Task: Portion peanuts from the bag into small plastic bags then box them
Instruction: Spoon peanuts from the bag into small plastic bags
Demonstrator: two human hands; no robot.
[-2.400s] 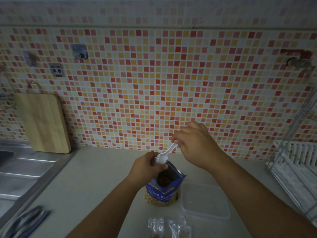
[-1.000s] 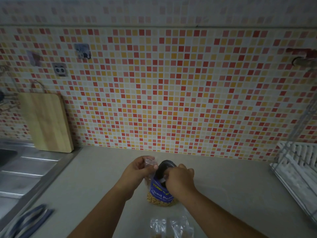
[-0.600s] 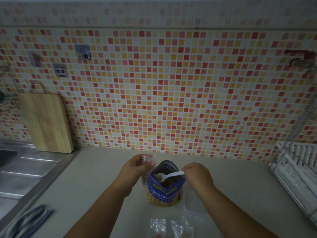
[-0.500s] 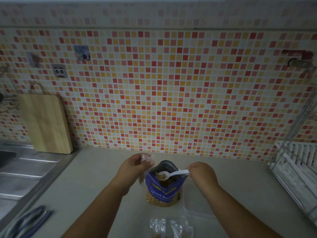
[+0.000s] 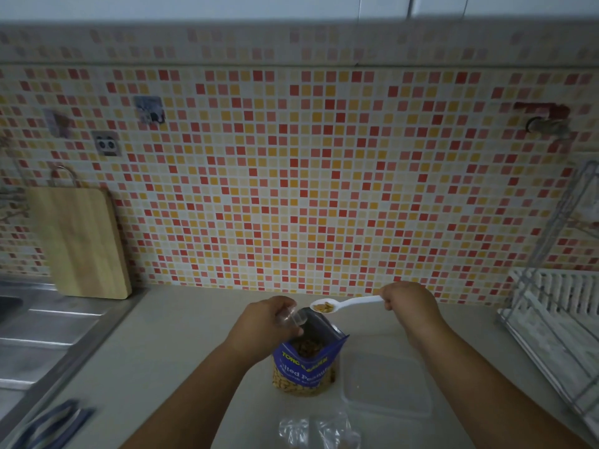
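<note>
Step in hand: carrying a scoop, from what the hands show; a loaded spoon is up out of the peanut bag and no pour has begun.
Right hand (image 5: 409, 303): fingers curled round the handle end of a white spoon (image 5: 348, 304), bowl pointing left and held about level.
Peanuts (image 5: 324, 307): a small heap in the spoon bowl, above the far rim of the peanut bag.
Left hand (image 5: 267, 324): fingers curled, pinching a small bag (image 5: 292, 318) of clear plastic just left of the spoon bowl; whether its mouth is open I cannot tell.
Peanut bag (image 5: 306, 366): blue, upright on the counter (image 5: 181, 338), top open, nuts visible inside; between the two hands.
Box (image 5: 385, 384): clear, shallow, on the counter just right of the peanut bag; contents not readable.
Spare bags (image 5: 319, 432): clear plastic at the near edge, blurred.
Surroundings: cutting board (image 5: 81, 241) leaning on the wall far left, sink (image 5: 39, 328) left, dish rack (image 5: 557, 315) right.
Next move calls for: spoon tip brought over the small bag's mouth, the mouth held wide, then a slow tilt.
Risk: the bowl is full and the plastic limp; nuts could spill on the counter.
Progress: early to middle, as I judge; boxing not yet started.
</note>
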